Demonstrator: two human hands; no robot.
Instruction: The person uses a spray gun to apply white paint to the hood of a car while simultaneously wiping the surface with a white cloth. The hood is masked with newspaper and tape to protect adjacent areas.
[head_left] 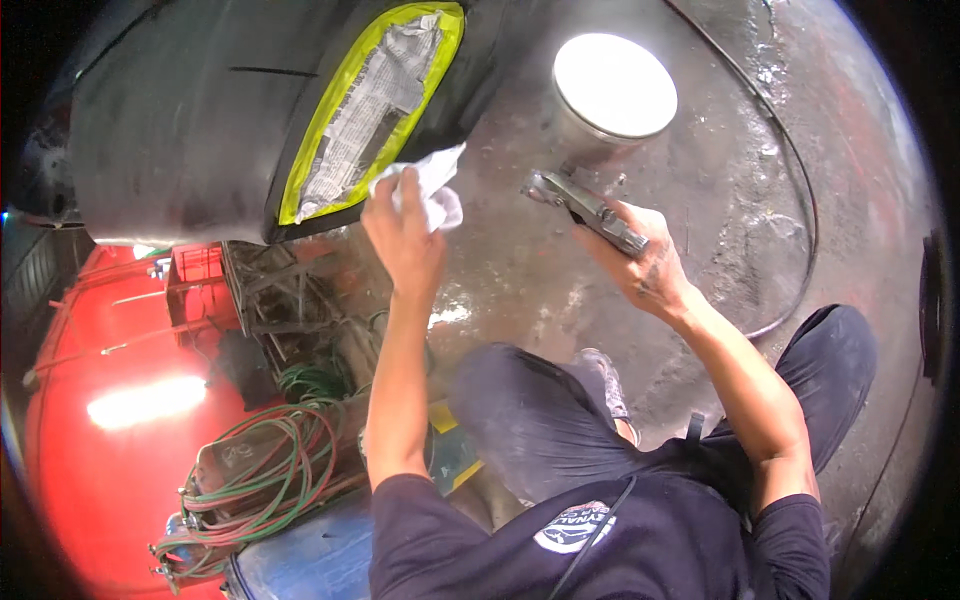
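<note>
The left hand [405, 240], pinching a crumpled white cloth or paper [441, 180], is nearer (the right hand [648, 258] grips a slim grey metallic tool [590, 210]) to the elongated newspaper patch edged in yellow tape [372, 110], ahead-left, its long axis slanting away rightward.
</note>
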